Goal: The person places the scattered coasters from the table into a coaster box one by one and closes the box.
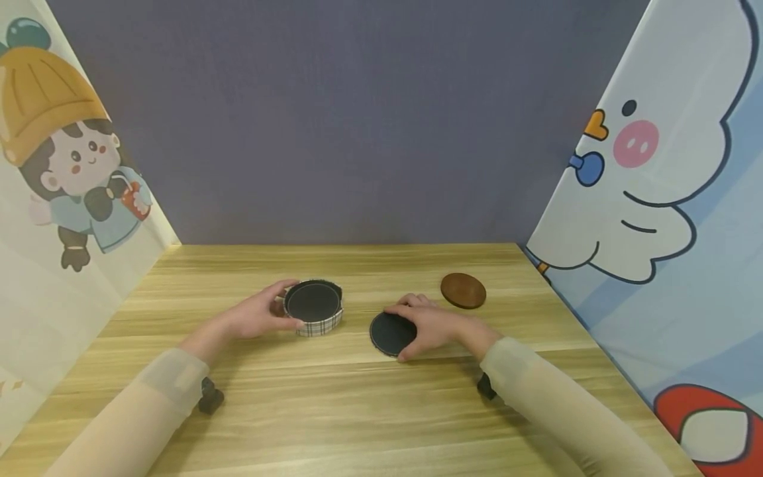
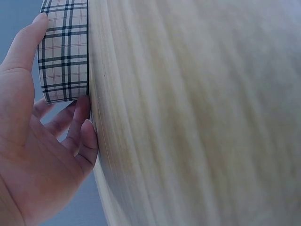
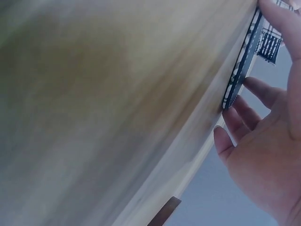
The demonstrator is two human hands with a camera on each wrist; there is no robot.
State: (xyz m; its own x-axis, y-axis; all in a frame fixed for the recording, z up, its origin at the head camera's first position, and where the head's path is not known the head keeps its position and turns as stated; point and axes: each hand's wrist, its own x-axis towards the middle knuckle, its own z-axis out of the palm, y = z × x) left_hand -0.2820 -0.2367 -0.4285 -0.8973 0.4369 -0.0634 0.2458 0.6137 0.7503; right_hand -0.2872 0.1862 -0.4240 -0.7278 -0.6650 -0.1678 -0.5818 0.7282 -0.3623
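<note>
A round plaid coaster holder (image 1: 322,325) stands on the table, with a black round coaster (image 1: 312,301) showing at its top. My left hand (image 1: 256,315) grips its left side, thumb at the near wall and fingers round the back. Up close in the left wrist view, the holder (image 2: 65,52) has dark check lines on a pale ground. To its right, my right hand (image 1: 432,326) holds a second black coaster (image 1: 390,333) by the edge, low at the tabletop. Light stitching runs along the rim of this coaster (image 3: 241,66) in the right wrist view.
A brown wooden disc (image 1: 463,291) lies beyond my right hand, near the back right of the wooden table (image 1: 334,411). A grey panel (image 1: 352,119) rises behind the table, and printed cartoon panels flank it on both sides.
</note>
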